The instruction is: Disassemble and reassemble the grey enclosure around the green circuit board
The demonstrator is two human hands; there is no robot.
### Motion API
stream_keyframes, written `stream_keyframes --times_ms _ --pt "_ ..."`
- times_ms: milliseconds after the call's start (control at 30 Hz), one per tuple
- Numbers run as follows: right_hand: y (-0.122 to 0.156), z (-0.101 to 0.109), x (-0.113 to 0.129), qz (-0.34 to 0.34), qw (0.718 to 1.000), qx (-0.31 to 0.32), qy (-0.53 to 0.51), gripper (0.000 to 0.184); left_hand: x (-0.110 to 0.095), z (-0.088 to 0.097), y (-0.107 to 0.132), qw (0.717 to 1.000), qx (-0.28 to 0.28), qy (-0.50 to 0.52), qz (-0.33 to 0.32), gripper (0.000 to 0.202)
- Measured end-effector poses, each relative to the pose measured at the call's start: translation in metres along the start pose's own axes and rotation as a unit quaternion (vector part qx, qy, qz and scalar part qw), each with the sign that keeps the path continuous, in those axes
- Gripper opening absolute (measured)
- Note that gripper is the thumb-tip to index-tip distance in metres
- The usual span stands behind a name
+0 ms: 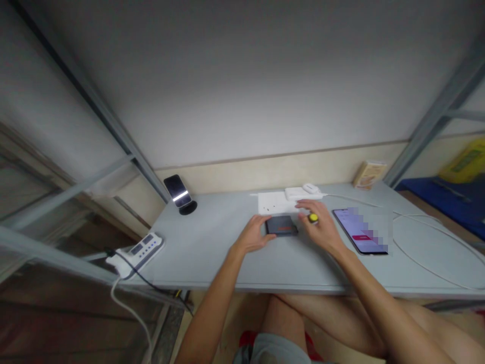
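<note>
A small dark flat device (281, 225) with a reddish patch lies on the grey table (212, 253). My left hand (254, 234) rests against its left end, fingers curled round the edge, steadying it. My right hand (319, 226) sits at its right end, fingers closed in a pinch on a small tool with a yellow knob (312, 218). Whether the tool's tip touches the device is hidden by the fingers.
A lit phone (359, 231) lies to the right, with a white cable (424, 237) looping past it. Behind the hands are a white sheet (271, 202), a white charger block (299, 193) and a tan box (368, 175). At left stand a phone on a stand (179, 192) and a power strip (137, 249).
</note>
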State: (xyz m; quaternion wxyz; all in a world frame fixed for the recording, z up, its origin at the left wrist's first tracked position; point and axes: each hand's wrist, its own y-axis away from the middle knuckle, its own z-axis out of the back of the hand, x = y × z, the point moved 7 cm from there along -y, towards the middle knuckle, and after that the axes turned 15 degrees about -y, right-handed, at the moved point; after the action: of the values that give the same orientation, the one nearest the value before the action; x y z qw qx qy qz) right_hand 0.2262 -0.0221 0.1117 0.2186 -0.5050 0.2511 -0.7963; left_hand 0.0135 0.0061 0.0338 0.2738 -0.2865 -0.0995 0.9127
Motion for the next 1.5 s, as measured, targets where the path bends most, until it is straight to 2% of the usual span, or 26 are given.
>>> stream_keyframes --times_ms 67,133,200,300,400,533,700,833,1067,1133,1200,1300,1400,1500 --pt "-0.003 0.027 -0.017 -0.054 0.990 -0.132 -0.009 0.042 -0.001 0.003 0.001 1.000 -0.003 -0.006 -0.003 0.053" --pt "0.002 0.044 -0.045 -0.161 0.955 -0.237 -0.069 0.057 -0.002 0.006 0.001 1.000 -0.006 -0.015 -0.005 0.045" --pt "0.009 0.045 -0.069 -0.247 0.920 -0.277 -0.128 0.063 -0.003 0.007 0.000 0.999 -0.009 -0.032 -0.002 0.040" --pt "0.014 0.029 -0.084 -0.265 0.911 -0.258 -0.183 0.060 -0.001 0.006 -0.001 0.998 -0.010 -0.052 0.015 0.034" --pt "0.017 0.006 -0.085 -0.250 0.925 -0.200 -0.205 0.057 0.003 0.005 -0.003 0.997 -0.021 -0.054 0.046 0.032" --pt "0.021 -0.015 -0.084 -0.233 0.949 -0.127 -0.171 0.048 0.010 0.004 -0.005 0.993 -0.036 -0.064 0.089 0.040" --pt "0.026 -0.015 -0.092 -0.233 0.956 -0.118 -0.131 0.042 0.015 0.001 -0.007 0.992 -0.028 -0.071 0.101 0.045" --pt "0.027 -0.015 -0.094 -0.251 0.953 -0.112 -0.126 0.047 0.018 -0.001 -0.008 0.990 -0.035 -0.078 0.113 0.048" --pt "0.026 -0.012 -0.090 -0.257 0.946 -0.134 -0.148 0.053 0.013 -0.003 -0.011 0.989 -0.005 -0.095 0.113 0.050" --pt "0.028 -0.009 -0.091 -0.266 0.938 -0.148 -0.166 0.053 0.011 0.005 -0.014 0.990 -0.040 -0.062 0.122 0.049" --pt "0.031 -0.004 -0.092 -0.280 0.926 -0.167 -0.191 0.055 0.008 0.016 -0.020 0.987 -0.101 -0.034 0.124 0.043" --pt "0.035 0.003 -0.095 -0.286 0.909 -0.208 -0.221 0.058 -0.002 0.030 -0.036 0.979 -0.178 -0.019 0.100 0.026" --pt "0.037 0.006 -0.097 -0.287 0.902 -0.221 -0.233 0.059 -0.012 0.029 -0.051 0.979 -0.191 -0.014 0.073 0.022" --pt "0.038 0.004 -0.099 -0.293 0.899 -0.211 -0.248 0.059 -0.016 0.021 -0.053 0.976 -0.203 -0.005 0.084 0.023"
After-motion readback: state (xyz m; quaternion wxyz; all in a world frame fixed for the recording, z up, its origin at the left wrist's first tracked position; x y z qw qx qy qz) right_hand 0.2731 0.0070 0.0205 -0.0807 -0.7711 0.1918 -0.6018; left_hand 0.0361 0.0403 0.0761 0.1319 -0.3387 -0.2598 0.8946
